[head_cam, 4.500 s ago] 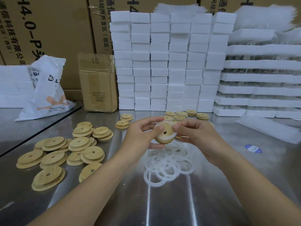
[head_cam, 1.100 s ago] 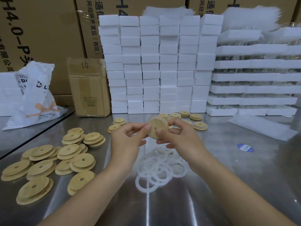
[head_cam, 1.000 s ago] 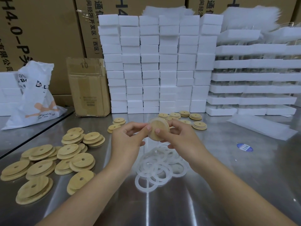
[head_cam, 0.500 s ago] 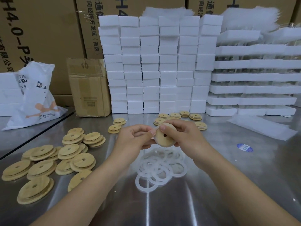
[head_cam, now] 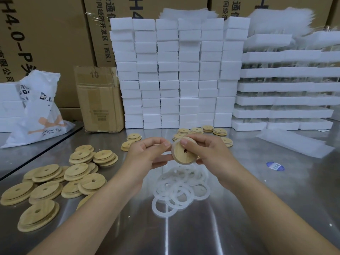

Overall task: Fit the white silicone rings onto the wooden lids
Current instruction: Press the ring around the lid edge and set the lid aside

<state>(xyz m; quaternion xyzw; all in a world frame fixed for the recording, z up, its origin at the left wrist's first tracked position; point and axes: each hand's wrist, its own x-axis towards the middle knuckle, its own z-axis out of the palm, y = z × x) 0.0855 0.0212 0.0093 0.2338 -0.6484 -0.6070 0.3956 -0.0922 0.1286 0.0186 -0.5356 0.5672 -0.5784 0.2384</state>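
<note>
Wooden lid [head_cam: 181, 153], hole now visible

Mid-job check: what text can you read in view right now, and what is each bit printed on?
"10": small box
"4.0-P": left carton
"(西区)": middle carton
"D.L": white bag
Blue sticker and the small box's printed label: too blurred to read.
</note>
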